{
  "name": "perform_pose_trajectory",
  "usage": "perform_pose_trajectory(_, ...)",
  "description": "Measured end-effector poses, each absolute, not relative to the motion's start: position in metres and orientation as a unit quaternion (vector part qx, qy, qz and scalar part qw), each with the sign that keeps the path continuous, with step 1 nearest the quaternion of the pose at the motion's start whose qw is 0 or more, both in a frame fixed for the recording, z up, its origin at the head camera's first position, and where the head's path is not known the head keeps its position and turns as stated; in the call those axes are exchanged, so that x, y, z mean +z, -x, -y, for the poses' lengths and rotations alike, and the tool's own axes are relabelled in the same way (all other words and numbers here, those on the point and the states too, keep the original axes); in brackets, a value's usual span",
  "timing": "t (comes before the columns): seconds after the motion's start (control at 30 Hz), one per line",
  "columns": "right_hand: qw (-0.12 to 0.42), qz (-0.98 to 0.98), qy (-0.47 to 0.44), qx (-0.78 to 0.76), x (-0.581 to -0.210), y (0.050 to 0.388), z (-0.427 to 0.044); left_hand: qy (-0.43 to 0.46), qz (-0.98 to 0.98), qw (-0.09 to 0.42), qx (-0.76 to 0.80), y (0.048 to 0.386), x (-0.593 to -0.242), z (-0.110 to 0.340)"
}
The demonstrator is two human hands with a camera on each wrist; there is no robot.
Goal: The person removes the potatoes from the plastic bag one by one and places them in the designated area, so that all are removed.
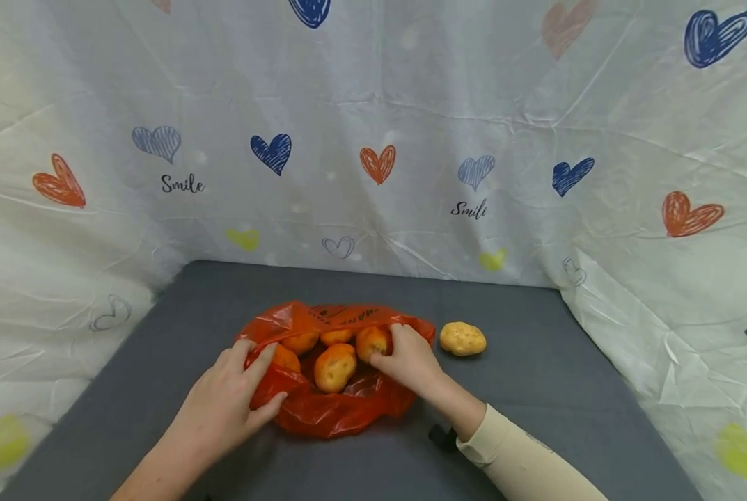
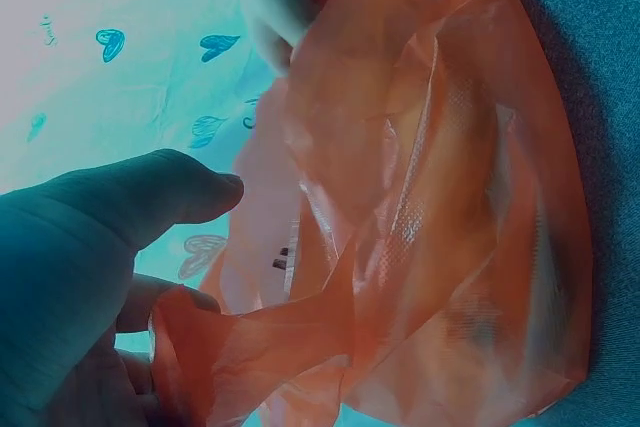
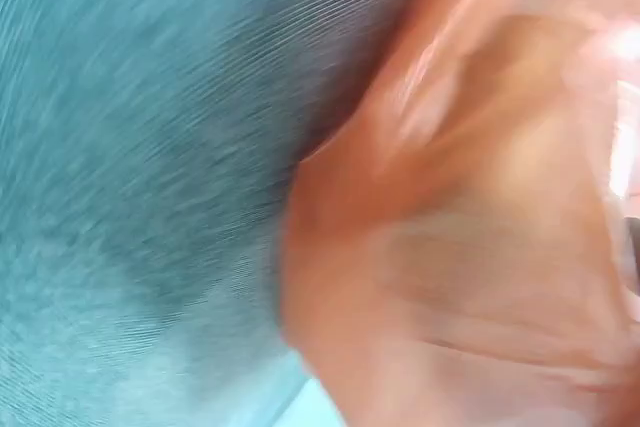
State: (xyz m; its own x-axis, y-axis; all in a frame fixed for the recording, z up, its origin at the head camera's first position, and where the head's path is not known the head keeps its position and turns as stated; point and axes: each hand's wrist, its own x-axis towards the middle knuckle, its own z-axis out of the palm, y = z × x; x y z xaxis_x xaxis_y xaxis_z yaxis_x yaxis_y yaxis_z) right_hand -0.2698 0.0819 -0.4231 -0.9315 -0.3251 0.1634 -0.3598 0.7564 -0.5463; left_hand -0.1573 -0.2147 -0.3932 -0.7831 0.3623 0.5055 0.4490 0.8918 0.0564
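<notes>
A red plastic bag (image 1: 323, 416) lies with its mouth facing up, several potatoes inside. My left hand (image 1: 225, 396) is at the bag's left rim and holds it; in the left wrist view a flap of the bag (image 2: 250, 347) runs to the fingers, while the thumb stands apart from it. Reaching into the bag from the right, my right hand (image 1: 411, 358) grips a potato (image 1: 372, 342) between thumb and fingers. Another potato (image 1: 335, 368) lies in the middle of the mouth. The right wrist view is blurred and shows mostly the bag's side (image 3: 400, 257).
One loose potato (image 1: 463, 339) lies on the grey tabletop (image 1: 523, 390), just right of the bag. A small black object (image 1: 442, 438) shows beneath my right wrist. Behind the table hangs a white curtain (image 1: 323, 83) printed with hearts.
</notes>
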Motion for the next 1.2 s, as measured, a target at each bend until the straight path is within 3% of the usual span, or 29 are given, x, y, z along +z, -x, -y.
perform_pose_trajectory(0.47, -0.098, 0.821, -0.285, 0.485, -0.381, 0.244, -0.108, 0.21, 0.938, 0.262, -0.083, 0.154, -0.388, 0.214)
perform_pose_trajectory(0.77, -0.194, 0.723, -0.279, 0.602, -0.378, 0.242, -0.123, 0.204, 0.941, 0.256, -0.084, 0.154, -0.388, 0.213)
perform_pose_trajectory(1.2, -0.2, 0.692, -0.243, 0.65, -0.38, 0.239, -0.145, 0.215, 0.934, 0.272, -0.08, 0.155, -0.387, 0.211)
